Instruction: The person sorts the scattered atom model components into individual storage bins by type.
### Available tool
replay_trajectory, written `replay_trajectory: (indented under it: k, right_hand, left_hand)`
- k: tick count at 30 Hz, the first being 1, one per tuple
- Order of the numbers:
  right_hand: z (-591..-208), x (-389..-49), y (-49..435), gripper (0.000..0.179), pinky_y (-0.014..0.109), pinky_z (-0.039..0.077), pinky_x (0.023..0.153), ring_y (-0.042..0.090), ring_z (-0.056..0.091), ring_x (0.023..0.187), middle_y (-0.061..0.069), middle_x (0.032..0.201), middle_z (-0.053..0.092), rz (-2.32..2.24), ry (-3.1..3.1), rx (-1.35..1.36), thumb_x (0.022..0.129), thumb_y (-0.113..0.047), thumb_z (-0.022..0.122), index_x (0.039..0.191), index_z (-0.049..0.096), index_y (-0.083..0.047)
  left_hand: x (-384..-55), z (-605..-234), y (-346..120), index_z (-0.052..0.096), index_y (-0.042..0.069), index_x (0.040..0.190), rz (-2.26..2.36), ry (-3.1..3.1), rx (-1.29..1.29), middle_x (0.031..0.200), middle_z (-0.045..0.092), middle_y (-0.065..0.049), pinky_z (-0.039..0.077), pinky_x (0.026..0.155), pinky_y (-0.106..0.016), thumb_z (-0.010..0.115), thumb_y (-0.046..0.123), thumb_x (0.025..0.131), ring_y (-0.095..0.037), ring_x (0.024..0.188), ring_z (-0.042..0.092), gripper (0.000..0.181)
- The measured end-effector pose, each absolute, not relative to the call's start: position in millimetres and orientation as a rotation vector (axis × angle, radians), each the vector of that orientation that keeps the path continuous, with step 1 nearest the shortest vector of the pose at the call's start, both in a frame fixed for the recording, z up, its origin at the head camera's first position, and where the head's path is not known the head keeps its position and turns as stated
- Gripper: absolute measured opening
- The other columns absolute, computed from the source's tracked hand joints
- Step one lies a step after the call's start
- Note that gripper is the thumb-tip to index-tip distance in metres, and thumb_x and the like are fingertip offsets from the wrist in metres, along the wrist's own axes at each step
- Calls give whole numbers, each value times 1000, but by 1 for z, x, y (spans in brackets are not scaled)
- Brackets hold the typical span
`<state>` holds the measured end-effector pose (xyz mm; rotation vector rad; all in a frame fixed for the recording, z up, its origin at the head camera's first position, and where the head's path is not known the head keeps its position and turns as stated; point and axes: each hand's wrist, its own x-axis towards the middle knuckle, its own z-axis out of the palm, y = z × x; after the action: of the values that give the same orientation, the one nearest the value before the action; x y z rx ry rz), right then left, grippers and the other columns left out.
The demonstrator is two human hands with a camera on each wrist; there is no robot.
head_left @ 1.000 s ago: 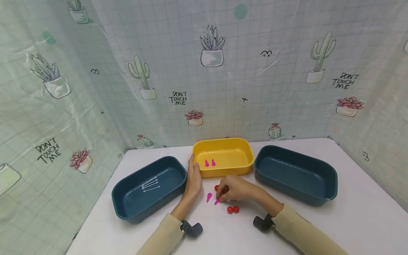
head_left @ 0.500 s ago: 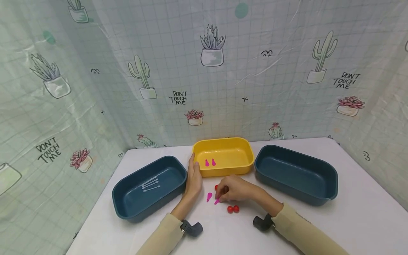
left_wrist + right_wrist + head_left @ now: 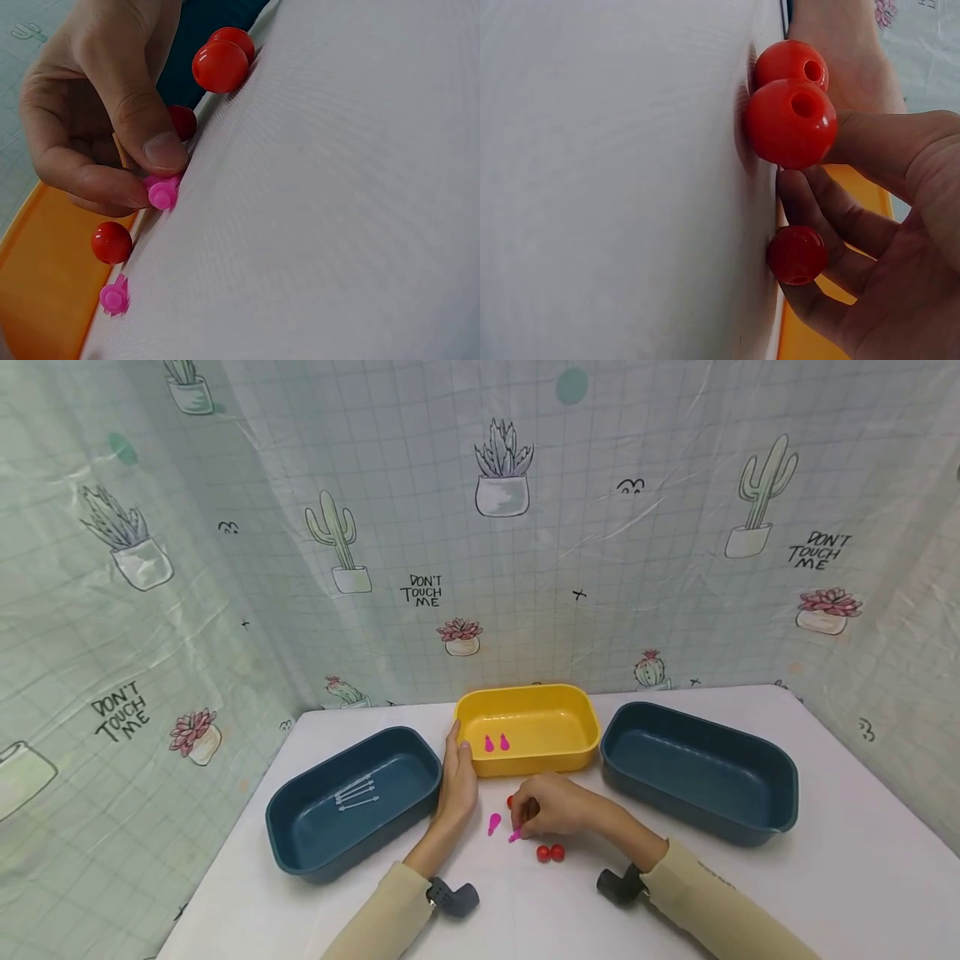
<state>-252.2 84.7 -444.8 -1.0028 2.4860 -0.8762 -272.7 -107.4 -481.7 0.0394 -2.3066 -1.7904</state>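
My right hand (image 3: 553, 806) pinches a small pink bulb-shaped piece (image 3: 163, 193) between thumb and index finger, low over the white table. Left of it lies a second pink piece (image 3: 494, 824). Two red beads (image 3: 551, 853), with holes through them, sit just in front of the right hand, and another red bead (image 3: 112, 242) lies near its fingertips. My left hand (image 3: 459, 777) rests along the left end of the yellow bin (image 3: 536, 763), fingers straight against its outside and thumb at the front corner. Inside that bin are two pink pieces (image 3: 497, 743).
A dark blue bin (image 3: 352, 852) at the left holds several pale thin rods (image 3: 357, 792) with knobbed ends. Another dark blue bin (image 3: 693, 793) stands right of the yellow one. Behind the table hangs a cactus-print curtain (image 3: 420, 468).
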Motion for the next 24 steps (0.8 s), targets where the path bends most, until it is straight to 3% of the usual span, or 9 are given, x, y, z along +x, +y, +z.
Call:
replay_trajectory:
  k: [10, 18, 24]
  right_hand:
    - [-444, -251, 84, 13, 19, 54, 70, 4, 58, 70, -13, 74, 67, -897, 2464, -1037, 86, -12, 84, 82, 76, -22]
    - [-446, -255, 87, 10, 19, 55, 71, 5, 58, 72, -13, 79, 68, -938, 2457, -1049, 88, -12, 82, 94, 79, -19]
    - [-445, -256, 89, 9, 19, 54, 71, 5, 57, 73, -11, 82, 69, -984, 2455, -1064, 91, -10, 78, 93, 79, -18]
  left_hand:
    - [-271, -481, -107, 21, 20, 166, -1792, -2291, 19, 172, 26, -3, 13, 131, -54, 31, 28, 113, -28, 159, 24, 54]
    - [-274, -483, -108, 20, 22, 166, -1801, -2290, 28, 172, 25, 0, 12, 131, -51, 30, 31, 114, -24, 159, 23, 54]
    - [-274, -483, -108, 21, 23, 166, -1796, -2291, 29, 172, 25, 0, 12, 131, -51, 31, 30, 113, -24, 159, 23, 54]
